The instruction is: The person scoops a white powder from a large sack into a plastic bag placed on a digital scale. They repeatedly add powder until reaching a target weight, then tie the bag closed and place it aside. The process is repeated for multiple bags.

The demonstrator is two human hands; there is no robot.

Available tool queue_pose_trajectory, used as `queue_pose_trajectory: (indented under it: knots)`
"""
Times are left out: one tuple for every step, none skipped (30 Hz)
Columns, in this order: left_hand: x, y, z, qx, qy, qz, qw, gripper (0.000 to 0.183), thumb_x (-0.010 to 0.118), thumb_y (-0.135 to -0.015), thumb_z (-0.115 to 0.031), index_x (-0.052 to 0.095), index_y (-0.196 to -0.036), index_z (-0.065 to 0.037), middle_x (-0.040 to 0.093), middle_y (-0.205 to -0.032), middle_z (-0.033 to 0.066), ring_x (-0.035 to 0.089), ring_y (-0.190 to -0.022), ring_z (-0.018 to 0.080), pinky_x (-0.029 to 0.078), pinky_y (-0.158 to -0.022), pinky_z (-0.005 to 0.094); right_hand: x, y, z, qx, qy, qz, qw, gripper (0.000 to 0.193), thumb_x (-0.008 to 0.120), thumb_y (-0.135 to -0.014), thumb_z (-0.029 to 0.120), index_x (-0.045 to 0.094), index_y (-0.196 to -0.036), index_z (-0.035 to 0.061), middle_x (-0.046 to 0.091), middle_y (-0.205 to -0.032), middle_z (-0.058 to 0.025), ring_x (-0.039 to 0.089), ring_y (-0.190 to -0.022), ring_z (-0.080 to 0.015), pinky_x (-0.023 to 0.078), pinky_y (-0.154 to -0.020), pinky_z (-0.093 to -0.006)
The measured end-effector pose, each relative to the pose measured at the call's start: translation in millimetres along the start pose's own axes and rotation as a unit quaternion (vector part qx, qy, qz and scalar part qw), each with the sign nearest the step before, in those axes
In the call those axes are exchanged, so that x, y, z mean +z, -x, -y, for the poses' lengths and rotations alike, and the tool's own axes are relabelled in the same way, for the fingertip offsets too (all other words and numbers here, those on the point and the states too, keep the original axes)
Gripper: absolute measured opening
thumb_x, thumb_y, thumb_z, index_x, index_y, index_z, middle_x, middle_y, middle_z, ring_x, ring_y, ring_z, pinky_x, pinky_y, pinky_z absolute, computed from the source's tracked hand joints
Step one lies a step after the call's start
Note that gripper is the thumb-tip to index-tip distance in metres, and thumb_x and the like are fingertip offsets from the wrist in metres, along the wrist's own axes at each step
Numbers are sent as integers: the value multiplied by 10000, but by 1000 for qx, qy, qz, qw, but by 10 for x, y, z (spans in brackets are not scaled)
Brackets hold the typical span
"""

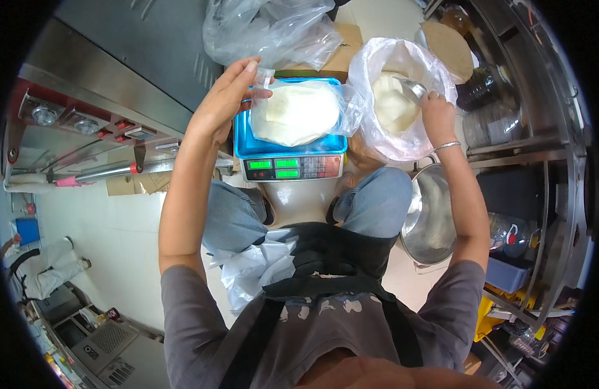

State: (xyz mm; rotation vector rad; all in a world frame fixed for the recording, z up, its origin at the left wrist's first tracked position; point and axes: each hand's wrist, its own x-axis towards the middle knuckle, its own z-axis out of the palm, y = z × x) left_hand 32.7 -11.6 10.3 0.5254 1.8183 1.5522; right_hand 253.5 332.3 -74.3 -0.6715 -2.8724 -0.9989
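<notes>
Tiled kitchen floor, steel equipment along the left and right of the frame. Lower centre: dark apron, knees in jeans, spare plastic bags in the lap. Above the knees, a blue-topped scale (293, 152) on the floor, lit green readouts. On its pan, a clear small bag (298, 113) of white flour. Left hand (225, 104) pinches that bag's mouth open at the top corner. Right hand (437, 111) grips a metal scoop (413, 87) inside the large flour sack (393, 97), upper right. Steel bowl (432, 214) at right. Risk: thin bag mouth could slip from the pinch, flour spilling over the scale.
</notes>
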Motion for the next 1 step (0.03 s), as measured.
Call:
queue_pose_trajectory:
  knots:
    - [-12, 19, 6, 0, -4, 2, 1000, 546, 435, -892, -456, 373, -1318, -120, 583, -1109, 72, 560, -951, 156, 399, -871, 282, -2, -16, -40, 2, -18, 3, 1000, 108, 541, -736, 101, 592, -826, 69, 610, -851, -62, 625, -780, -231, 506, -554, -324]
